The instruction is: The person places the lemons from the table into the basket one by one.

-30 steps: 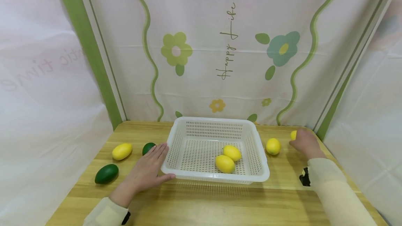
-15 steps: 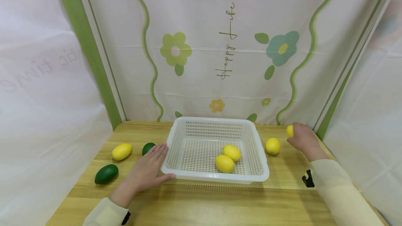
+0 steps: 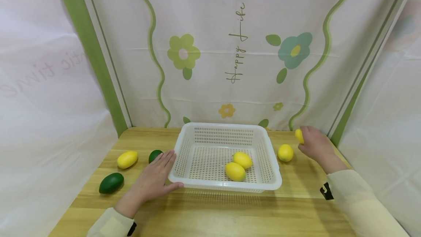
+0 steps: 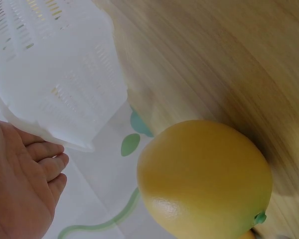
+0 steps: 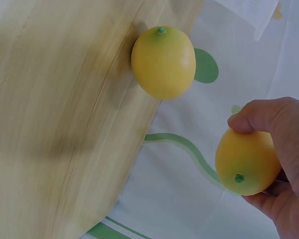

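A lemon [image 3: 299,136] is gripped by my right hand [image 3: 315,143] at the far right of the table; in the right wrist view the thumb and fingers pinch the lemon [image 5: 246,162] from two sides. Just left of that hand lies another lemon [image 3: 285,153]. My left hand [image 3: 158,176] touches the left side of a white plastic basket [image 3: 227,185], fingers straight along the rim and thumb at the front corner. Inside the basket sit two lemons [image 3: 235,172], touching. A dark green fruit [image 3: 155,155] is partly hidden behind the left fingers.
Left of the left hand are a yellow lemon [image 3: 127,159] and a dark green oval fruit [image 3: 112,183]. A yellow fruit [image 4: 204,179] with a green stem looms close in the left wrist view. A flowered curtain [image 3: 210,83] hangs behind the wooden table [image 3: 210,215].
My right hand has picked up the lemon and moved slightly back and left with it. The left hand and basket have stayed put.
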A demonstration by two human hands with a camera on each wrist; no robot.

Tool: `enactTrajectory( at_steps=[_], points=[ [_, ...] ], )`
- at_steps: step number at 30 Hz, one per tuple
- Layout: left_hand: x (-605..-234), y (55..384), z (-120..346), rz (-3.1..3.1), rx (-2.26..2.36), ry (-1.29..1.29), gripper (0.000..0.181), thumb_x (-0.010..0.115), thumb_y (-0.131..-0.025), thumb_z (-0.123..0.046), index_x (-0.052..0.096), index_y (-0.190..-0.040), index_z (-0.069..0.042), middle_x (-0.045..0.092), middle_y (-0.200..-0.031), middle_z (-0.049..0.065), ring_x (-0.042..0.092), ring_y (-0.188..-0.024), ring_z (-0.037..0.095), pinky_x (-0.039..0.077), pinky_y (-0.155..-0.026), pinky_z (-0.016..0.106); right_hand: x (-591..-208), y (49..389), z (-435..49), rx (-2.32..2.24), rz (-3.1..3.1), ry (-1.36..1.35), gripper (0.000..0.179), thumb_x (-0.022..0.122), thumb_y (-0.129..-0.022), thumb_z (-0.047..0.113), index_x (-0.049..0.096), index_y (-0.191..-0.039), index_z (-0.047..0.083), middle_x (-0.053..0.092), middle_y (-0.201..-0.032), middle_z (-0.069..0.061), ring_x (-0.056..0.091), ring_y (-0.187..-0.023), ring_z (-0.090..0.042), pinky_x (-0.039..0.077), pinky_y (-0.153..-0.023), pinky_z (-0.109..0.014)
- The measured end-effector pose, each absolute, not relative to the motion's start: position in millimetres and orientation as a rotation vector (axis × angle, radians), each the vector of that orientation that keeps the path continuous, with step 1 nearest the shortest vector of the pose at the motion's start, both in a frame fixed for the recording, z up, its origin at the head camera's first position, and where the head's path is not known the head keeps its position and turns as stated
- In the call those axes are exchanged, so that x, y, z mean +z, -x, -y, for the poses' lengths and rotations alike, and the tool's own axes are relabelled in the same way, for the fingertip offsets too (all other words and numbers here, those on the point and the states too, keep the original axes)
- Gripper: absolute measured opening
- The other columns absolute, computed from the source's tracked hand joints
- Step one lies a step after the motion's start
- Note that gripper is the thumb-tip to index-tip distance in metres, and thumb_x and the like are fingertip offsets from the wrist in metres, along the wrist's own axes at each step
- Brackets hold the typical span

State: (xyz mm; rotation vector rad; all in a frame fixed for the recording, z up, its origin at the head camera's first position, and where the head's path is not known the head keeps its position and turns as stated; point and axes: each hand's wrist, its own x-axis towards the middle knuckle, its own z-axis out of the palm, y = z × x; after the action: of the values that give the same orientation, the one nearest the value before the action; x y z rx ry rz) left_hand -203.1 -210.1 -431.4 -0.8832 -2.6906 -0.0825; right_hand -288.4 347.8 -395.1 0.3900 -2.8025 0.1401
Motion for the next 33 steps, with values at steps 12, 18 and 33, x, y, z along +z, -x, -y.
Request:
enactTrajectory(
  at_steps=[12,18,33],
  points=[
    [-431,204,210,2.727,-0.072,0.872,0.098,0.045,-0.089,-0.072,0.035,-0.146,0.008,0.030,-0.152,0.024,0.029,-0.140,0.035,0.022,-0.115,0.046,-392,283,-335,0.010,2.613,-0.588,0.060,0.071,-0.066,-0.004,0.046,-0.119,-0.016,0.055,-0.107,-0.035,0.055,-0.091,-0.048,0.050,-0.070,-0.056],
    [-430,203,210,2.708,-0.076,0.881,0.098,0.046,-0.089,-0.071,0.036,-0.145,0.009,0.032,-0.151,0.025,0.032,-0.139,0.037,0.024,-0.115,0.048,-389,281,-328,-0.020,2.520,-0.682,0.057,0.071,-0.063,-0.007,0.048,-0.114,-0.015,0.055,-0.102,-0.032,0.055,-0.090,-0.046,0.049,-0.076,-0.055],
    [-429,203,210,2.722,-0.074,0.882,0.098,0.044,-0.090,-0.071,0.034,-0.146,0.009,0.030,-0.152,0.024,0.029,-0.140,0.036,0.022,-0.115,0.046,-376,276,-306,-0.084,2.298,-0.853,0.055,0.067,-0.058,-0.010,0.052,-0.110,-0.015,0.055,-0.098,-0.029,0.056,-0.085,-0.044,0.051,-0.073,-0.051]
  ],
)
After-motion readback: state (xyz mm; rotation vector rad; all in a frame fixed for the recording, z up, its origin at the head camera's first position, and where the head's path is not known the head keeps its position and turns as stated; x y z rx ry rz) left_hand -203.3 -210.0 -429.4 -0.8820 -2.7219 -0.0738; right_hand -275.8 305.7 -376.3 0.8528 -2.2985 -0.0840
